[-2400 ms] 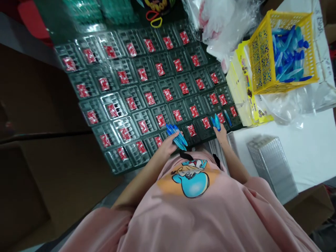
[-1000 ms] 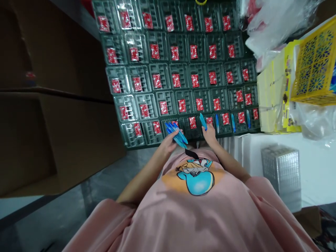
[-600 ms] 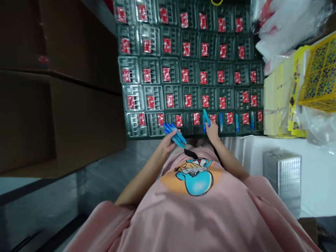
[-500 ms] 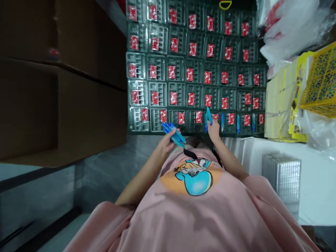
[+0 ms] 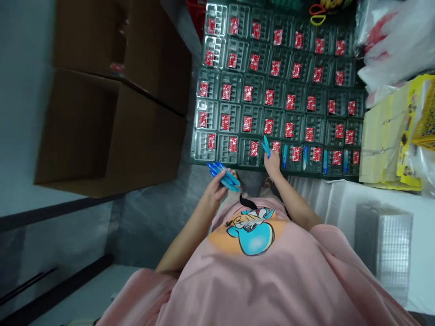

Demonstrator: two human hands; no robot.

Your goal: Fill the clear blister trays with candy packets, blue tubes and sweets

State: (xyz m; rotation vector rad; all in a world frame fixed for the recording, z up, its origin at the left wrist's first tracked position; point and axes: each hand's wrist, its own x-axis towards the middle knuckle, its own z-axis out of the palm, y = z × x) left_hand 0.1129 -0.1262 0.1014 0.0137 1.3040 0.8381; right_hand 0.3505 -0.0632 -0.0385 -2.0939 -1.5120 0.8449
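Note:
A bunch of blue pens (image 5: 228,179) is gripped in my left hand (image 5: 216,188), just off the near edge of the tray rows, with their tips fanned out to the left. My right hand (image 5: 272,164) is closed on a light-blue pen (image 5: 265,146) over a front-row clear plastic tray (image 5: 245,158); the fingertips are partly hidden. That tray also holds a red packet (image 5: 276,146). To the right, several front-row trays each have one blue pen (image 5: 284,156) lying upright beside a red packet (image 5: 296,154).
Rows of plastic trays with red packets (image 5: 248,93) cover the dark green table. Scissors (image 5: 317,19) lie at the back. Cardboard boxes (image 5: 146,136) stand left. At right are yellow cards (image 5: 382,140), plastic bags (image 5: 394,54), a yellow basket (image 5: 424,122) and a stack of clear trays (image 5: 394,249).
The view has shifted, so the trays appear farther right. My right hand has moved one tray to the left, pen in its fingers. My left hand still holds the bunch.

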